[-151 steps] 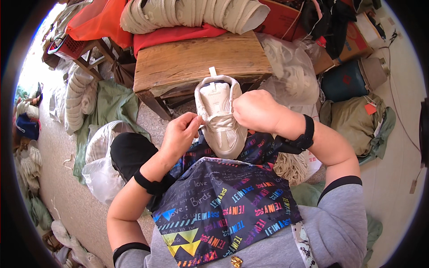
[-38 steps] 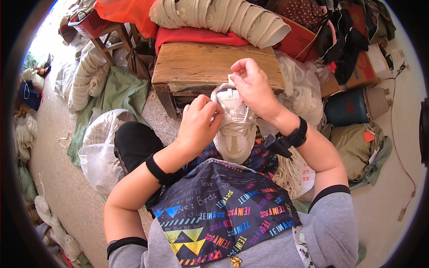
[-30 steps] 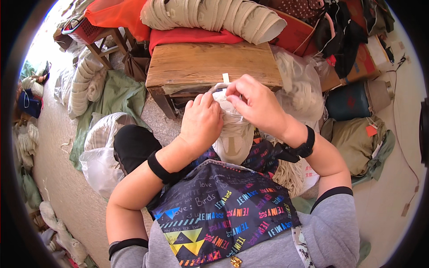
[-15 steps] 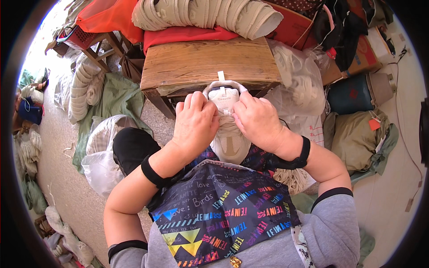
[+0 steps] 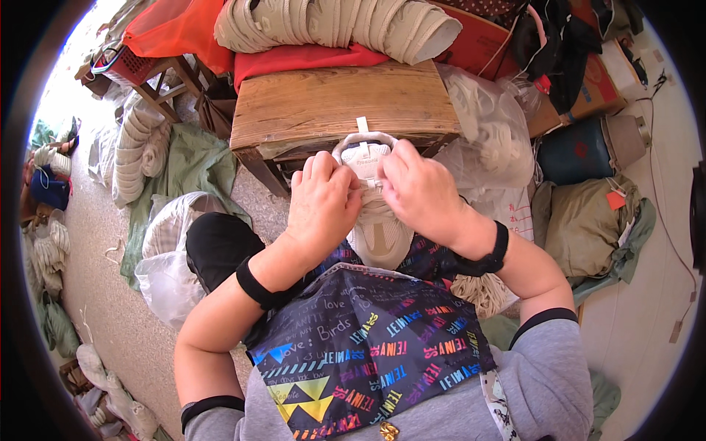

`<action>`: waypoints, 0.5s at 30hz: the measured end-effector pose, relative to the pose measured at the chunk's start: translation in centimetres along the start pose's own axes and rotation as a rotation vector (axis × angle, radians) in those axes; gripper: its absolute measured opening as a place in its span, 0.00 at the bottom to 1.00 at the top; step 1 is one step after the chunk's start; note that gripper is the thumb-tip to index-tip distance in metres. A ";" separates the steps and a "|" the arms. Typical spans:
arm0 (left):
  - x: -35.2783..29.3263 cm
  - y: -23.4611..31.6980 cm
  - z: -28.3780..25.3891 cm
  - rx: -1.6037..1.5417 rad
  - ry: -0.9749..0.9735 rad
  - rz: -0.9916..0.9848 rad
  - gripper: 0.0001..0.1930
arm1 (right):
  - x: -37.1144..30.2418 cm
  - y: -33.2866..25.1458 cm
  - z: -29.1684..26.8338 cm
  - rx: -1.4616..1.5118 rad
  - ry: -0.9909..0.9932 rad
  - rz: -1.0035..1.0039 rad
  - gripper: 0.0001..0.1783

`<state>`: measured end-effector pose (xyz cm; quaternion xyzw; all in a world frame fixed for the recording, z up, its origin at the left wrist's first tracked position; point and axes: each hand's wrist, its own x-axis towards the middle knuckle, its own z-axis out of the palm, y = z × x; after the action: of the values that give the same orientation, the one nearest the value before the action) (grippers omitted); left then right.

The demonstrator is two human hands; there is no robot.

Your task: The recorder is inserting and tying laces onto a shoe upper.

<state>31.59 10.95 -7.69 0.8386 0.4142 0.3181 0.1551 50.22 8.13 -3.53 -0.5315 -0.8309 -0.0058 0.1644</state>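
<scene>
A beige and white shoe upper (image 5: 379,239) rests over my lap, toe toward me. Its collar and pale tongue (image 5: 364,158) lie against the front edge of a wooden bench (image 5: 338,103). My left hand (image 5: 323,198) is closed along the upper's left side, thumb and forefinger pressed together at the eyelet edge. On the other side, my right hand (image 5: 421,184) is curled in a pinch, its fingertips over the lower right of the tongue. Whatever lies between those right fingertips is too small and covered to make out. A white tab stands up from the heel.
Nested beige uppers (image 5: 346,26) lie on red cloth across the bench's back. A bundle of cream laces (image 5: 478,290) hangs beside my right thigh. Bagged uppers (image 5: 173,228) stand by my left knee. To the right are a dark blue cylinder (image 5: 577,153) and an olive sack (image 5: 588,220).
My right hand has shifted slightly left and inward, from the upper's right edge onto the tongue's lower right. My left hand stays in about the same place.
</scene>
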 end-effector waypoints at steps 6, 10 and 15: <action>0.2 0.1 1.8 0.032 0.040 0.006 0.05 | -0.8 -0.2 0.2 0.020 -0.105 0.143 0.10; -0.2 0.7 2.2 -0.046 0.033 -0.056 0.06 | -0.7 0.1 0.1 0.064 -0.091 0.082 0.12; -0.7 0.0 2.3 -0.302 -0.009 -0.120 0.07 | -0.5 0.7 0.8 0.142 -0.098 -0.002 0.10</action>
<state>32.76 10.47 -9.67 0.7809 0.4101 0.3634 0.2999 50.87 8.12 -4.52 -0.5171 -0.8369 0.0790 0.1610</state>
